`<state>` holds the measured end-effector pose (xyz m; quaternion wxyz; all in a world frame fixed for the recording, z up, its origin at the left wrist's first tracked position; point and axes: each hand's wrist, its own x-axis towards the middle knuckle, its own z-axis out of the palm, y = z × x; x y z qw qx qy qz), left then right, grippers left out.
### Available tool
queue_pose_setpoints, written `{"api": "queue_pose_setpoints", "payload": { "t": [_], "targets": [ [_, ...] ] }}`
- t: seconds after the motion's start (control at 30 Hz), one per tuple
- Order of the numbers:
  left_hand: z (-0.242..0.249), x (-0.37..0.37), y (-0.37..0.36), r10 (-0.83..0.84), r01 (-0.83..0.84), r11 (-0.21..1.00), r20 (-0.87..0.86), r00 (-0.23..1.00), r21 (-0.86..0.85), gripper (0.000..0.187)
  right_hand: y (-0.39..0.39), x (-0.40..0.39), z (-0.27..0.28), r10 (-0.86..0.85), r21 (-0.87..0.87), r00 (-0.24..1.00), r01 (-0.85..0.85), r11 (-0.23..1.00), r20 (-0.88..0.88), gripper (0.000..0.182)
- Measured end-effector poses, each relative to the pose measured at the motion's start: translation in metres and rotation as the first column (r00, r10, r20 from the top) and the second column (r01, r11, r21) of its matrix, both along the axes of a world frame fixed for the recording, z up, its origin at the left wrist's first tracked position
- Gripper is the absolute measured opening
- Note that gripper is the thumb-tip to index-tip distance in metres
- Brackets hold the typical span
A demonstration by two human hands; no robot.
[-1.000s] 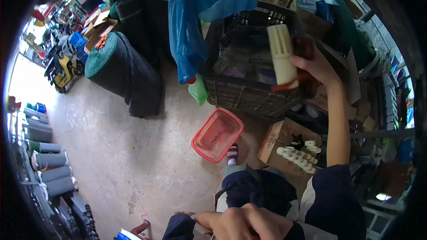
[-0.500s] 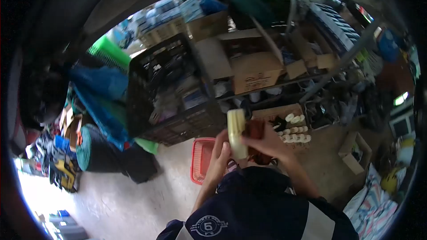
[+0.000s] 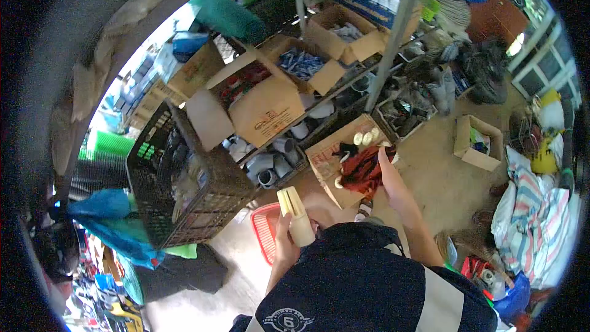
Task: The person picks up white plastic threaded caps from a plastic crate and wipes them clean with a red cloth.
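Observation:
My left hand [image 3: 284, 245] is wrapped round a pale cream-coloured block-like piece [image 3: 296, 216], held upright above a red plastic basket [image 3: 263, 233]. To the right, my right hand [image 3: 386, 163] reaches out over a dark red cloth [image 3: 362, 171]; its fingers are mostly hidden, so what they hold cannot be made out. The cloth lies on a flat piece of cardboard [image 3: 322, 157] on the floor. Several white pieces [image 3: 367, 138] rest on the cardboard beside the cloth, with a black item next to them.
Open cardboard boxes [image 3: 270, 110] stand on a rack, with grey pipe fittings [image 3: 267, 169] below. A black crate [image 3: 203, 203] is at the left. At the right are a small open box [image 3: 477, 142] on the floor and a striped sack [image 3: 531, 221]. A metal post [image 3: 396, 37] slants ahead.
The view has turned to the right. My right hand has left the cream-coloured piece and moved out with the dark red cloth to the cardboard. My left hand still holds the piece.

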<state>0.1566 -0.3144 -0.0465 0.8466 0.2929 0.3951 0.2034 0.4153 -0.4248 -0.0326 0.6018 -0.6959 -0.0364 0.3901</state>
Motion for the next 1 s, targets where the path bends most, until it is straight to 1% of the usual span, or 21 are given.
{"api": "queue_pose_setpoints", "payload": {
  "t": [0.07,0.1,0.13,0.17,0.23,0.27,0.33,0.37,0.4,0.5,0.53,0.6,0.63,0.67,0.7,0.77,0.8,0.9,1.0],
  "targets": [
    [-0.002,0.013,-0.007,-0.049,0.049,0.999,-0.014,0.999,0.020,0.049,-0.001,0.013,-0.022,-0.102,-0.018,0.991,0.100,0.995,-0.089,0.063],
    [-0.001,0.019,-0.010,-0.087,0.087,0.995,-0.021,0.996,0.044,0.049,-0.006,0.015,-0.030,-0.081,0.069,0.975,0.097,0.993,-0.206,0.060],
    [-0.018,0.024,-0.008,-0.181,0.181,0.983,0.093,0.979,0.007,0.047,-0.011,0.017,-0.039,-0.052,0.146,0.945,0.104,0.984,-0.322,0.057],
    [-0.023,0.029,-0.009,-0.185,0.184,0.983,0.048,0.982,0.026,0.047,-0.016,0.019,-0.047,-0.017,0.209,0.901,0.118,0.971,-0.433,0.054],
    [-0.014,0.047,-0.012,-0.183,0.185,0.980,-0.044,0.982,0.066,0.047,-0.013,0.006,-0.027,0.015,0.226,0.864,0.115,0.967,-0.503,0.046],
    [0.001,0.057,-0.012,-0.205,0.208,0.974,-0.038,0.978,0.092,0.053,-0.012,-0.001,-0.006,-0.045,0.226,0.912,0.148,0.963,-0.407,0.034],
    [0.011,0.066,-0.006,-0.340,0.343,0.923,-0.047,0.939,0.176,0.059,-0.024,0.000,-0.023,0.067,0.286,0.890,0.073,0.955,-0.450,0.027],
    [0.016,0.071,-0.002,-0.404,0.406,0.887,-0.055,0.913,0.218,0.062,-0.029,0.000,-0.028,0.094,0.333,0.869,0.085,0.939,-0.486,0.024],
    [0.025,0.078,0.001,-0.466,0.458,0.838,-0.045,0.883,0.296,0.069,-0.031,0.000,-0.023,0.123,0.376,0.846,0.098,0.921,-0.520,0.022],
    [0.034,0.092,0.014,-0.587,0.571,0.735,-0.078,0.806,0.366,0.071,-0.030,-0.001,-0.022,0.197,0.453,0.799,0.105,0.885,-0.568,0.023],
    [0.022,0.096,0.018,-0.526,0.505,0.688,-0.122,0.842,0.521,0.071,-0.032,0.000,-0.021,0.230,0.471,0.786,0.086,0.878,-0.573,0.030],
    [0.030,0.095,0.027,-0.558,0.539,0.762,-0.056,0.828,0.359,0.068,-0.039,0.005,-0.022,0.300,0.506,0.759,0.045,0.861,-0.578,0.044],
    [0.033,0.095,0.031,-0.569,0.552,0.788,-0.021,0.822,0.273,0.066,-0.039,0.007,-0.023,0.326,0.532,0.775,0.015,0.847,-0.541,0.045],
    [0.030,0.095,0.030,-0.503,0.480,0.821,-0.006,0.864,0.308,0.061,-0.039,0.010,-0.026,0.351,0.555,0.790,-0.016,0.832,-0.503,0.045],
    [0.029,0.094,0.033,-0.506,0.485,0.822,-0.011,0.863,0.297,0.058,-0.039,0.013,-0.029,0.375,0.576,0.803,-0.049,0.816,-0.463,0.046],
    [0.028,0.090,0.041,-0.504,0.490,0.828,-0.019,0.863,0.274,0.054,-0.039,0.020,-0.041,0.386,0.624,0.792,-0.008,0.781,-0.473,0.036],
    [0.028,0.088,0.043,-0.478,0.469,0.849,-0.026,0.878,0.242,0.049,-0.038,0.022,-0.040,0.393,0.646,0.785,0.011,0.763,-0.478,0.032],
    [0.035,0.088,0.042,-0.341,0.349,0.933,-0.088,0.936,0.089,0.047,-0.024,0.018,-0.030,0.191,0.526,0.898,0.051,0.849,-0.396,0.035],
    [0.039,0.088,0.043,-0.346,0.357,0.923,-0.098,0.933,0.143,0.057,-0.019,0.016,-0.053,0.030,0.287,0.961,0.052,0.957,-0.274,0.039]
  ]
}}
